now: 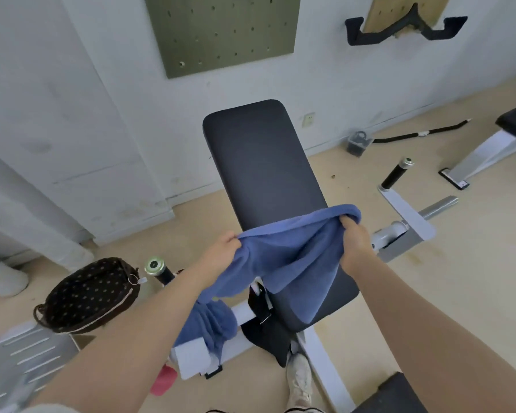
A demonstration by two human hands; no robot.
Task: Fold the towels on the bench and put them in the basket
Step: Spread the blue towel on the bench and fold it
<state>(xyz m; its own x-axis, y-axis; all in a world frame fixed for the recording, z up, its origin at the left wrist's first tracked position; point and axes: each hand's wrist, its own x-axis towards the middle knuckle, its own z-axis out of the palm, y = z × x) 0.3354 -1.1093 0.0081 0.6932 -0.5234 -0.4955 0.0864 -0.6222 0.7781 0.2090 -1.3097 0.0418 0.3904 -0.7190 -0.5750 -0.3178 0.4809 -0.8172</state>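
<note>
So we've got the blue towel (pixel 283 257) lifted over the counter (pixel 268 180), left grip (pixel 224 248) and right grip (pixel 355 236) each pinching a top corner so it hangs open for folding. The dotted basket (pixel 87 296) waits on the floor, left.

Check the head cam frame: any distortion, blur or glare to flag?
Head view: strong wide-angle bending, with wall edges and forearms bowed towards the borders; soft, even light, no hard shadows or glare on the black padded bench; the blue terry towel is sharp, while the frame's lower corners are smeared.
</note>
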